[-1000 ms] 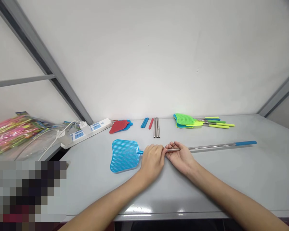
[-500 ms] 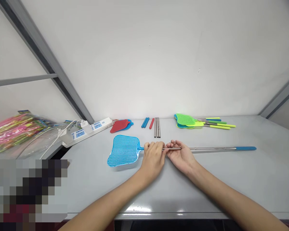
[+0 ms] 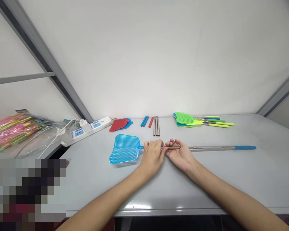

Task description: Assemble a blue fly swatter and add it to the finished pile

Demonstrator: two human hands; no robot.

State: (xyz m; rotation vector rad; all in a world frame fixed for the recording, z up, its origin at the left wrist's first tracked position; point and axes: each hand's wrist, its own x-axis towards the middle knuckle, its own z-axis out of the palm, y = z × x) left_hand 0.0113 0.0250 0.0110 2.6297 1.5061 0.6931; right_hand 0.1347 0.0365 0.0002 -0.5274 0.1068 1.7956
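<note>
A blue plastic fly swatter (image 3: 124, 149) lies on the grey table (image 3: 231, 179), with its mesh head to the left and a thin steel shaft (image 3: 207, 148) running right to a blue grip (image 3: 245, 147). My left hand (image 3: 152, 156) closes around the shaft just right of the head. My right hand (image 3: 179, 152) sits beside it, its fingertips pinching the steel. The fingers hide a short length of shaft between my hands.
At the back stand a red and blue swatter-head stack (image 3: 119, 125), blue and red sleeves (image 3: 146, 122), steel rods (image 3: 156, 126) and green swatters (image 3: 184, 118). A power strip (image 3: 86, 128) and a bag of pink swatters (image 3: 14, 133) lie left. A pixelated patch covers the lower left.
The shaft has swung from slanting up to the right to nearly level, and the swatter head has turned with it. Both hands stay on the shaft.
</note>
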